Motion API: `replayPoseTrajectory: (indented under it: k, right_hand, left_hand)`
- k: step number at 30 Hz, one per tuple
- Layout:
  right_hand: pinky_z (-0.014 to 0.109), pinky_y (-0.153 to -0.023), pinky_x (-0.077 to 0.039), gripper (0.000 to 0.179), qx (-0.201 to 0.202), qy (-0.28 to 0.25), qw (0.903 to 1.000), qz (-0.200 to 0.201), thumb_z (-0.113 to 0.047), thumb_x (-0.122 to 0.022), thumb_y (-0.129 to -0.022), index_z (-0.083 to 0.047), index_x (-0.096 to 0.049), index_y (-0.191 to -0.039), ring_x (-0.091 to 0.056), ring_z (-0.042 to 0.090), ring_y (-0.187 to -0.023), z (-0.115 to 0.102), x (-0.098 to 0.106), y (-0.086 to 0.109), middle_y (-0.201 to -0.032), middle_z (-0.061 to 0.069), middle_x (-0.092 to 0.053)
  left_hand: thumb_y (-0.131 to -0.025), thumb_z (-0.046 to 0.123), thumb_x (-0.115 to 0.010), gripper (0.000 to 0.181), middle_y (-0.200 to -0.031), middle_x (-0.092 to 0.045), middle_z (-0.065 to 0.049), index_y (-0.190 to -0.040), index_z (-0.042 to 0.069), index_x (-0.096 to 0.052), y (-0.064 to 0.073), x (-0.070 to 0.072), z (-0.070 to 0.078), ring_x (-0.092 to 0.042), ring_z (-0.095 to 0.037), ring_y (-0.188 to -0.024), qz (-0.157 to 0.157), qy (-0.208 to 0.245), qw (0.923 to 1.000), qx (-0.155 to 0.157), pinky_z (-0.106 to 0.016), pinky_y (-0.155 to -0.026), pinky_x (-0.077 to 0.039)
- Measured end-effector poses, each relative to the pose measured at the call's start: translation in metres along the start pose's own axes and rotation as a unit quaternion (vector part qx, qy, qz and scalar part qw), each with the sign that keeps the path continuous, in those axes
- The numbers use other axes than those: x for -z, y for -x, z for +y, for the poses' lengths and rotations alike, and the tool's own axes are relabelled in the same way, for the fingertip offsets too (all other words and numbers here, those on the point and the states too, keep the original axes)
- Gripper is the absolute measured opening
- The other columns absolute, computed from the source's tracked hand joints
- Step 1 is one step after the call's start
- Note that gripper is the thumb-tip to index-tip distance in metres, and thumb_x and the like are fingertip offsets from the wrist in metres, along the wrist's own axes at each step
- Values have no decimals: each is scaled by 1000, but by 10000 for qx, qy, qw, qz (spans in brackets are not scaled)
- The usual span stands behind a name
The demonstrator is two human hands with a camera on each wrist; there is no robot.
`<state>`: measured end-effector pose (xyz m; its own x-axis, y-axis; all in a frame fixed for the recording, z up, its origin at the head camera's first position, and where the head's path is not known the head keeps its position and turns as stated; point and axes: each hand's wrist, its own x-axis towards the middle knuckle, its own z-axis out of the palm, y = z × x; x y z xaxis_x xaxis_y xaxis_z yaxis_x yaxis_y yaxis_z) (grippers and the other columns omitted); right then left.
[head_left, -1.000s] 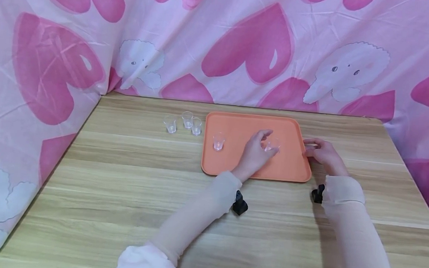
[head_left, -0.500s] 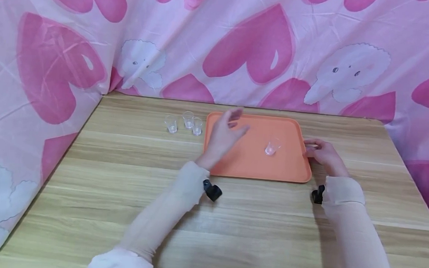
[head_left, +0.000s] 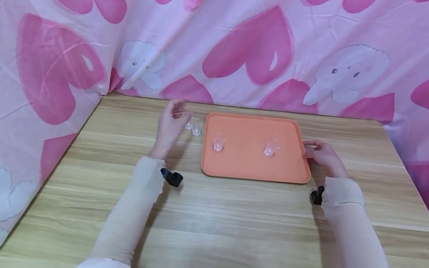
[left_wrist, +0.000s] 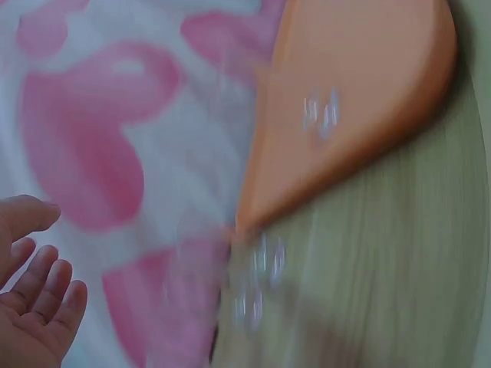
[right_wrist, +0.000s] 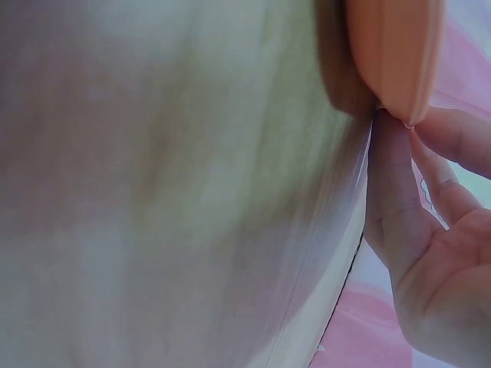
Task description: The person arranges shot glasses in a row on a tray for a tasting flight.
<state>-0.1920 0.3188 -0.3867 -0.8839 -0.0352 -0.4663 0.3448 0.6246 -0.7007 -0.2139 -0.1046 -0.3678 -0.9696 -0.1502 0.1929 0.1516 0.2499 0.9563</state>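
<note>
In the head view my left hand (head_left: 171, 127) is over the group of small clear cups left of the orange tray (head_left: 242, 169). Its fingers are loosely bent and hold nothing, as the left wrist view shows of the hand (left_wrist: 34, 291). Two cups show beside its thumb, a nearer cup (head_left: 197, 128) and one partly covered; the leftmost cup is hidden behind the hand. On the tray stand a left cup (head_left: 219, 143) and a right cup (head_left: 271, 148). My right hand (head_left: 323, 157) pinches the tray's right rim between thumb and fingers, also visible in the right wrist view.
The wooden table (head_left: 208, 225) reaches back to a pink curtain (head_left: 243, 40) with hearts, which also hangs along the left side. Black wrist mounts (head_left: 172, 177) sit on both sleeves.
My left hand has moved left from the right cup on the tray, across the tray, to the cups beside it. The right hand and the tray have stayed in place.
</note>
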Motion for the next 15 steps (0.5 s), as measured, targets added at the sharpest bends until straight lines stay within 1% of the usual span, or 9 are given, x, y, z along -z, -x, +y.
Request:
replayPoseTrajectory:
  k: [4,7,10,13,15]
  right_hand:
    - [47,-108,-44,54,-68,-12,10000,-31,-18,-46,-99,3,-29,-146,-58,7,-95,0,1,0,-142,28,-41]
    - [45,-107,-46,54,-65,-30,10000,-34,-17,-45,-99,3,-29,-146,-58,5,-93,0,1,0,-142,29,-42]
    - [34,-99,-49,54,-18,8,10000,-23,-17,-46,-98,4,-29,-146,-57,5,-94,0,0,0,-143,29,-41]
    - [21,-89,-50,54,31,36,10000,-19,-16,-47,-98,4,-29,-145,-56,4,-94,0,1,0,-143,29,-40]
    - [14,-82,-48,55,40,44,10000,-18,-16,-47,-98,4,-28,-145,-55,1,-91,0,1,0,-143,29,-40]
  left_hand:
    - [-87,3,-65,46,-127,-56,-25,-130,-4,-50,-4,23,-13,-53,-38,-120,151,-257,9993,214,-40,-106,-46]
    - [-88,7,-65,48,-130,-54,-26,-131,-4,-48,-5,36,-22,-51,-38,-122,72,-543,9979,344,-41,-107,-44]
    - [-89,12,-65,51,-134,-51,-25,-133,-3,-45,-5,45,-29,-49,-38,-125,-89,-832,9953,498,-42,-109,-43]
    - [-89,13,-65,55,-137,-48,-25,-136,-4,-42,-3,50,-34,-47,-39,-127,-269,-938,9933,620,-43,-111,-42]
    - [-89,13,-65,58,-139,-47,-25,-138,-5,-40,-3,52,-37,-46,-39,-129,-428,-964,9917,740,-44,-111,-41]
